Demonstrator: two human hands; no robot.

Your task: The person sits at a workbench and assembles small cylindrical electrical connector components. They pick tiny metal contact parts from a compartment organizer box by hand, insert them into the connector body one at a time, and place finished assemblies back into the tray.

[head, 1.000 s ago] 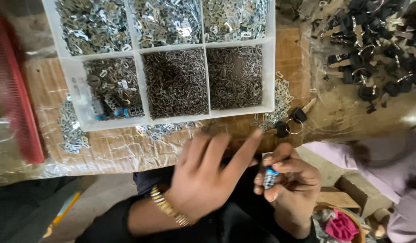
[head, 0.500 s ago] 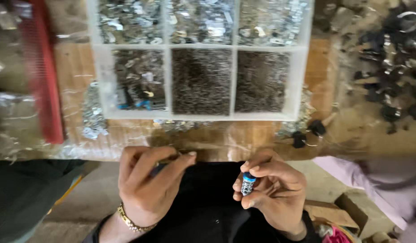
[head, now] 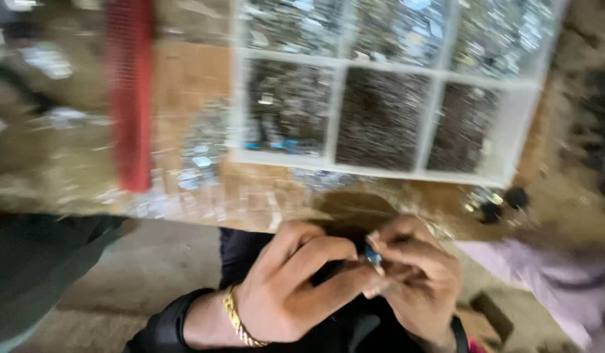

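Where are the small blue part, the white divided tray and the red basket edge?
small blue part (head: 373, 257), head view, its visible tip.
white divided tray (head: 342, 168), head view, front rim.
red basket (head: 129, 98), head view, its rim.

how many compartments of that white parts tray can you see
6 in the white tray: three in the near row, left, middle and right, seen whole; three in the far row, cut off by the picture's top edge. More rows may lie beyond.

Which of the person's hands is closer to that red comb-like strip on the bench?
Left. The left hand lies below and right of the red strip; the right hand is farther right.
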